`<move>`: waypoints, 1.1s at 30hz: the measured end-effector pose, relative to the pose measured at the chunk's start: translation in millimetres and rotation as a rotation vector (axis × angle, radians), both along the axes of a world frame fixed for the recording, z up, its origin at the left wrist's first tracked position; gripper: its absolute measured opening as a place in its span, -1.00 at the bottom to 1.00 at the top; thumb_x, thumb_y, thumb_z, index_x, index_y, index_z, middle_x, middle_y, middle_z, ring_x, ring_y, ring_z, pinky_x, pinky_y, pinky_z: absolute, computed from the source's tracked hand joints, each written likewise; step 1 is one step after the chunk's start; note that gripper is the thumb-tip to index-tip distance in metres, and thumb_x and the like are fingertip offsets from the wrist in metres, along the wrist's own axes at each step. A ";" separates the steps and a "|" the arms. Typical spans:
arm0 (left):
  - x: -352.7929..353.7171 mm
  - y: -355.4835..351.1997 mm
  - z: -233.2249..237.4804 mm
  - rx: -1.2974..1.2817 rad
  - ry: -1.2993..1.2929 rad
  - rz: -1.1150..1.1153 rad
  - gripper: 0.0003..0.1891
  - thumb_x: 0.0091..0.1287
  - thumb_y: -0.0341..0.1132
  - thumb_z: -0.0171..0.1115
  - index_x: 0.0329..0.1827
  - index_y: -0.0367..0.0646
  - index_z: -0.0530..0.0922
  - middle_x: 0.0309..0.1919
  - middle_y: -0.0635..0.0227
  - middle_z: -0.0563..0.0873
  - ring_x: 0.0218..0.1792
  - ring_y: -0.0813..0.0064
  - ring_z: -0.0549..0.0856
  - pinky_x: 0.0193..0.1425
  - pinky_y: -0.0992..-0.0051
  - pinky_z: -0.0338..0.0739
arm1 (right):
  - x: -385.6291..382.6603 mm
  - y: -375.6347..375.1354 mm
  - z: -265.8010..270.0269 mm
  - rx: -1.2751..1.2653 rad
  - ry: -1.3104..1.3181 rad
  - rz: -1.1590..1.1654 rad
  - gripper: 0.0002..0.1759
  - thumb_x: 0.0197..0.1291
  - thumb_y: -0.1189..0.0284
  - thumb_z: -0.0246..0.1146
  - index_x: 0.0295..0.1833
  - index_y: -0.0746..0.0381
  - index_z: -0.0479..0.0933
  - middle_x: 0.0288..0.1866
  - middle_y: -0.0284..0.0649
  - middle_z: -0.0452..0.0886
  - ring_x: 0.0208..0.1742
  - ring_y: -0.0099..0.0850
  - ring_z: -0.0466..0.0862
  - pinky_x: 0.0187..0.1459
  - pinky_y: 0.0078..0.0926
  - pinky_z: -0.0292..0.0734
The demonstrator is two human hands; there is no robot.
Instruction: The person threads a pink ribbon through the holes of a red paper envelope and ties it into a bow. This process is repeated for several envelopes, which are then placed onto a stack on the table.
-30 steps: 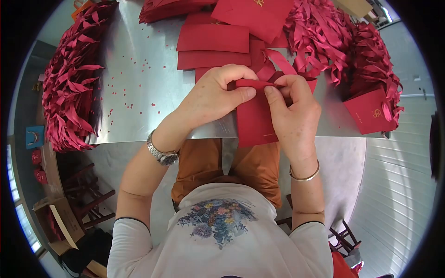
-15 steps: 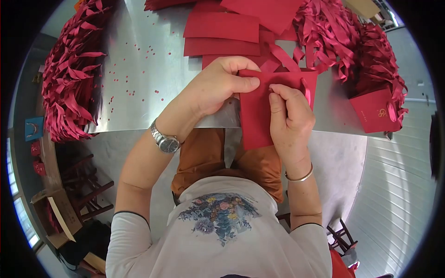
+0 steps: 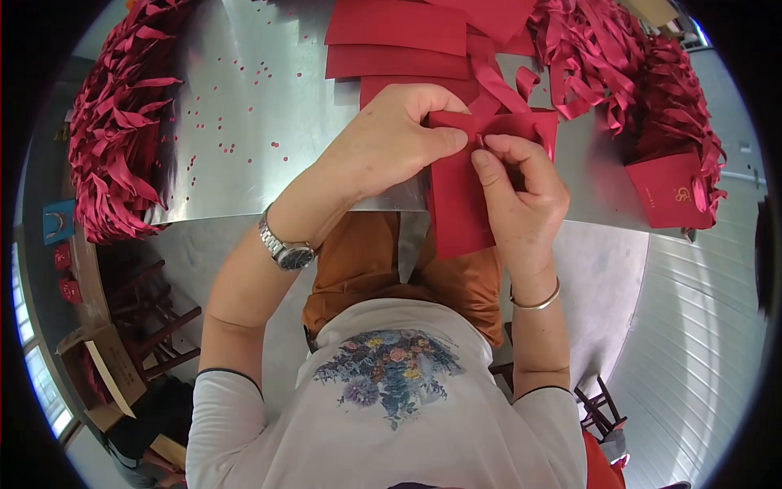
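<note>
A red paper bag [image 3: 461, 208] hangs over the table's near edge, upright in front of me. My left hand [image 3: 411, 134] is closed on its top left corner, with the thumb on the front face and the fingers behind. My right hand [image 3: 528, 187] pinches a short red ribbon end [image 3: 480, 141] at the bag's upper front, between thumb and index finger. More ribbon loops behind the bag's top edge and by its right side. The far fingers of my left hand are partly hidden by the bag.
Flat red bags [image 3: 399, 61] lie overlapped on the metal table [image 3: 252, 175]. Ribboned bags stand in a row at the left [image 3: 118, 147], with another ribboned bunch [image 3: 590, 57] and a gold-printed bag [image 3: 672, 191] at the right. Small red paper dots [image 3: 274, 145] are scattered about.
Both hands and the bag have shifted slightly up and right in view. A ribbon end now shows at my right fingertips, and the right hand's fingers are a little more spread.
</note>
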State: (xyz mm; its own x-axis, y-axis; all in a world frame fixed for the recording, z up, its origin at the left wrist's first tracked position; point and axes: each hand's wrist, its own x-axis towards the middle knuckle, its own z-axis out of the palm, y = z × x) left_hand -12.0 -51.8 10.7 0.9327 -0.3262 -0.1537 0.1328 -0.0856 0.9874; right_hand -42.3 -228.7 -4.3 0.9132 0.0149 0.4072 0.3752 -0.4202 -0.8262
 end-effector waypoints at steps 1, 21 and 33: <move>-0.6 -0.2 1.4 0.000 0.001 0.000 -0.81 0.34 -0.50 0.23 -0.01 -0.32 0.60 -0.16 0.40 0.70 -0.14 0.64 0.64 0.00 0.58 0.55 | 0.4 0.0 0.7 0.000 0.001 0.000 -0.85 0.07 0.61 0.42 -0.21 0.31 0.66 -0.28 -0.17 0.73 -0.29 -0.37 0.72 -0.21 -0.51 0.61; -20.7 -8.9 32.2 0.268 -0.299 0.052 -0.74 0.27 -0.49 0.25 0.02 -0.35 0.61 -0.33 0.44 0.70 -0.33 0.76 0.57 -0.25 0.63 0.50 | 1.2 -4.2 15.9 0.160 0.076 0.087 -0.92 0.10 0.63 0.38 -0.26 0.34 0.64 -0.39 -0.25 0.70 -0.42 -0.61 0.62 -0.35 -0.64 0.54; -33.3 -17.2 28.7 0.320 -0.513 0.073 -0.77 0.27 -0.56 0.20 -0.02 -0.32 0.57 -0.32 0.35 0.67 -0.39 0.68 0.54 -0.33 0.60 0.46 | -5.1 -3.4 30.4 0.328 0.319 0.071 -0.95 0.09 0.59 0.35 -0.32 0.33 0.62 -0.48 -0.31 0.67 -0.46 -0.65 0.61 -0.38 -0.63 0.53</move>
State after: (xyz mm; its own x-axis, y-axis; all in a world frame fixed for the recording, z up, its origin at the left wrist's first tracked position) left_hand -45.3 -69.0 39.5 0.9321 -0.2705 0.2410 -0.3361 -0.3977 0.8538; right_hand -47.5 -232.0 26.1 0.9950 -0.0004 0.0994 0.0989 -0.0995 -0.9901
